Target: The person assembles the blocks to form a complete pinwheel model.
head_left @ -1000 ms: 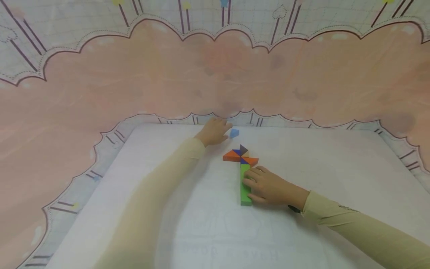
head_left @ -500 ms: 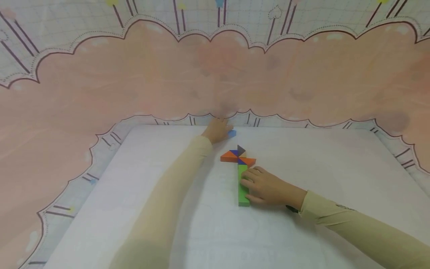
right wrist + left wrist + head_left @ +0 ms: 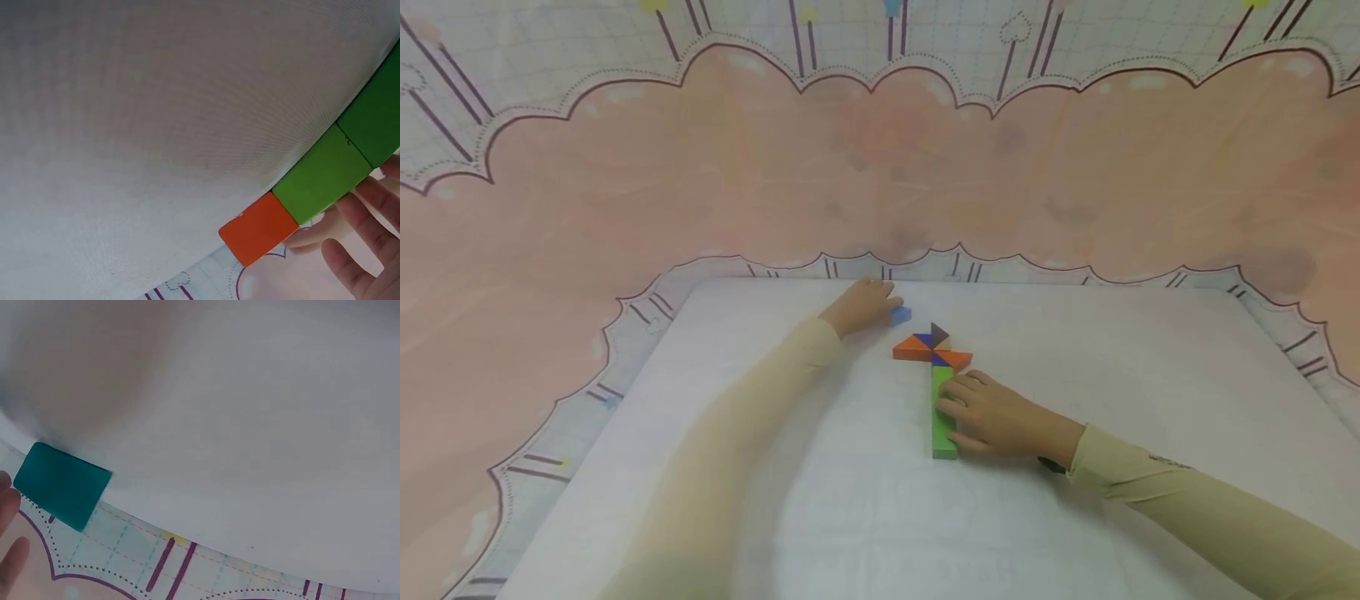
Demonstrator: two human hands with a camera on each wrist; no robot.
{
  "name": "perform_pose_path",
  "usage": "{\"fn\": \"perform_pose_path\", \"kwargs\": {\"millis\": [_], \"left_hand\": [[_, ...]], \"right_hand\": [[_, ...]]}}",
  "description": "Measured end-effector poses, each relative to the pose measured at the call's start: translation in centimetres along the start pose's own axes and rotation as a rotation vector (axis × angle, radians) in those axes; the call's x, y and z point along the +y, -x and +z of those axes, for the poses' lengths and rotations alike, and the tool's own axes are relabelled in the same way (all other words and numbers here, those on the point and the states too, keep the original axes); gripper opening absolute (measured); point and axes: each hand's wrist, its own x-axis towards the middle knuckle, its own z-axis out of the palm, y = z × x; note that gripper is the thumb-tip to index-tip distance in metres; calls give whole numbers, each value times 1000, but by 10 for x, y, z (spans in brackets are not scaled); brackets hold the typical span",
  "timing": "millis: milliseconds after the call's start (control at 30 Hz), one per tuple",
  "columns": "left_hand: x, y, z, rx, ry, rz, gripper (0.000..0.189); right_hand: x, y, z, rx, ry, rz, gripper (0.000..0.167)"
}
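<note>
My left hand (image 3: 859, 307) holds a small blue block (image 3: 901, 315) near the back of the white table. In the left wrist view the blue block (image 3: 62, 484) looks teal, with fingers (image 3: 9, 506) at its edge; the thumb is hidden. Loosely bent fingers of my right hand (image 3: 988, 417) rest on the green bar (image 3: 944, 442). Seen from the right wrist, that bar shows a light green block (image 3: 322, 172) against a darker green one (image 3: 375, 112). Beyond it lies a pinwheel of triangular blocks, with orange (image 3: 913, 349), purple, cream and dark grey (image 3: 938, 335) pieces.
A white sheet (image 3: 1112, 375) covers the table. Around its edges and behind it runs a patterned cloth (image 3: 925, 167) in peach with scalloped lines. A dark strap (image 3: 1052, 465) shows beneath the right wrist.
My left hand first reached over the blue block, then drew back toward me and leftward along with it. My right hand stays on the green bar, and the pinwheel keeps its place.
</note>
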Motion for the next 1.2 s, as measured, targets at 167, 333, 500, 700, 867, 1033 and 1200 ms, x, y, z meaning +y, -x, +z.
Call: {"fn": "perform_pose_path", "kwargs": {"millis": [167, 333, 500, 700, 867, 1033, 1200], "left_hand": [[4, 28, -1, 58, -4, 49, 25], [8, 54, 0, 98, -1, 68, 23], [16, 72, 1, 113, -16, 97, 25], [29, 87, -1, 131, 31, 116, 31], [42, 87, -7, 129, 74, 135, 30], [56, 79, -11, 82, 102, 140, 32], [68, 70, -15, 85, 100, 145, 28]], "right_hand": [[-1, -1, -1, -29, 6, 19, 32], [-2, -2, -1, -42, 14, 30, 32], [-2, -1, 0, -42, 12, 39, 32], [-2, -2, 0, -58, -5, 50, 34], [-2, -2, -1, -70, -12, 54, 36], [-2, -2, -1, -80, -10, 53, 37], [-2, -2, -2, -86, -18, 54, 39]]}}
